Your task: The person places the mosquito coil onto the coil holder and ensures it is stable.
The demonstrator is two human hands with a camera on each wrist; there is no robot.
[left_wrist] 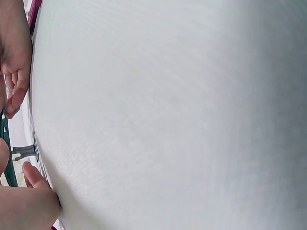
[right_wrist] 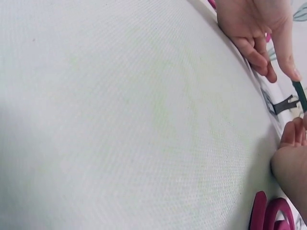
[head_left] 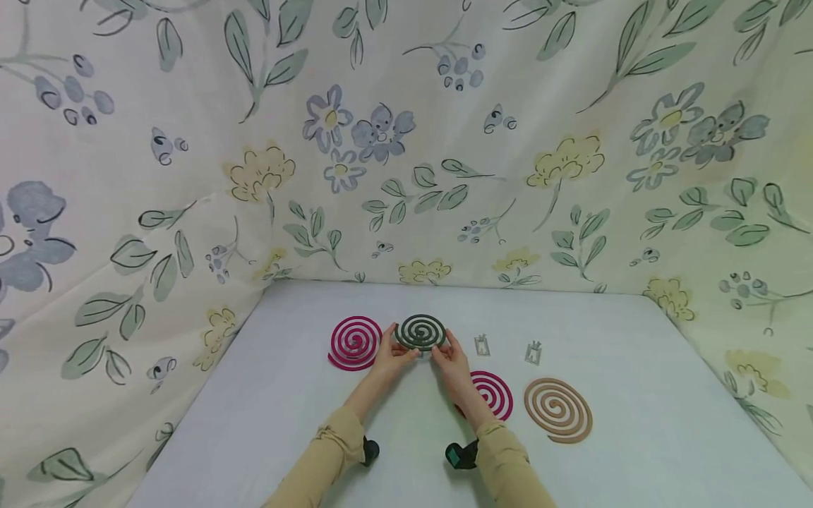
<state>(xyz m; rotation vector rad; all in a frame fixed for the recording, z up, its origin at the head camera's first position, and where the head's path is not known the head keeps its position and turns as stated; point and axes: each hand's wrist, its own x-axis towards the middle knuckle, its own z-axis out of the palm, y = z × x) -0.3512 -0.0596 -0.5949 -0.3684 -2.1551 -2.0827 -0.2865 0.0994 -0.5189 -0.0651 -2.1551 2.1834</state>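
Observation:
A dark green mosquito coil (head_left: 420, 331) is held between both hands at the middle of the table's far part. My left hand (head_left: 389, 355) pinches its left edge, thumb toward me. On the opposite edge, my right hand (head_left: 452, 360) grips with thumb and fingers. A small grey metal stand (right_wrist: 285, 104) shows by the coil's underside in the right wrist view; whether it touches the coil I cannot tell. Both wrist views catch only a thin part of the green coil (left_wrist: 8, 158).
A magenta coil (head_left: 356, 343) lies left of the hands. Another magenta coil (head_left: 495, 389) is partly under the right forearm, with a tan coil (head_left: 557, 409) farther right. Two small metal stands, one (head_left: 482, 345) nearer and one (head_left: 533, 353) farther right, lie on the white table (head_left: 635, 353).

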